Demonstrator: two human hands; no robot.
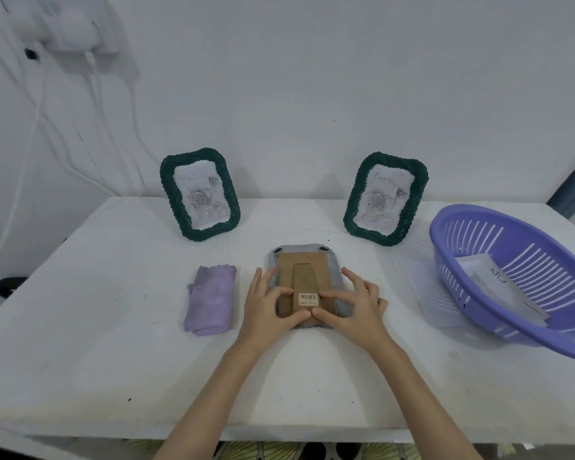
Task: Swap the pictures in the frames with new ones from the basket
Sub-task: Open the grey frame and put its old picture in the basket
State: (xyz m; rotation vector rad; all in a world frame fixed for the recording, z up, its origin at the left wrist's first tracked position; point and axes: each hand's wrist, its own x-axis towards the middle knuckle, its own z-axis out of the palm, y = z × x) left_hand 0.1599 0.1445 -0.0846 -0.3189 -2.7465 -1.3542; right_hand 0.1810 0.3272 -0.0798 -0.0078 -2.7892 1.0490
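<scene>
A grey picture frame (303, 257) lies face down in the middle of the white table (113, 343), its brown cardboard back and stand facing up. My left hand (269, 303) rests on the frame's left and near edge, thumb on the cardboard back. My right hand (354, 307) presses on the right and near edge, fingers spread, thumb meeting the left one. Two dark green frames stand upright at the back: the left green frame (200, 194) and the right green frame (385, 198), each with a rose picture. A purple basket (498, 313) at the right holds white picture sheets (498, 287).
A folded lilac cloth (210, 299) lies just left of the grey frame. A white sheet (427, 293) lies flat beside the basket's left side. White cables (93, 94) hang on the wall at the back left. The table's near edge is below my forearms.
</scene>
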